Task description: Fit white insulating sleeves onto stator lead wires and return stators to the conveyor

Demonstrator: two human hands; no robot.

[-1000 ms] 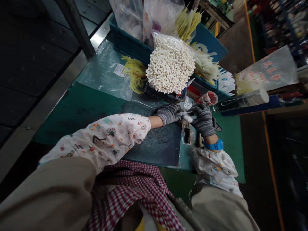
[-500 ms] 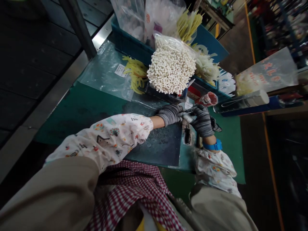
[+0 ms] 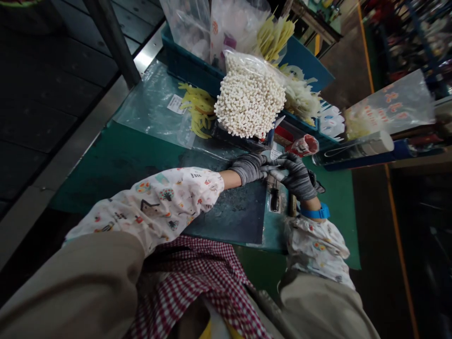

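Observation:
My left hand (image 3: 249, 167) and my right hand (image 3: 299, 177) both wear grey knit gloves and meet over a small metal fixture (image 3: 276, 197) at the edge of a dark mat (image 3: 226, 212). The left fingers are pinched on a small white stick-like piece (image 3: 271, 171). The right fingers curl round the same piece, its far end hidden by them. A blue band (image 3: 315, 212) sits on my right wrist. Just behind the hands lies a clear bag packed with white sticks (image 3: 250, 97), ends facing me.
A blue bin (image 3: 190, 66) at the back holds plastic bags and yellow strips (image 3: 274, 33). More yellow strips (image 3: 199, 111) lie on a clear plastic sheet (image 3: 151, 103). A red-topped item (image 3: 305, 144) and a long clear tube (image 3: 356, 147) lie to the right on the green table (image 3: 116, 160).
Both hands stay together at the fixture; the right hand has shifted slightly, its fingers working on the white piece. Nothing else has moved.

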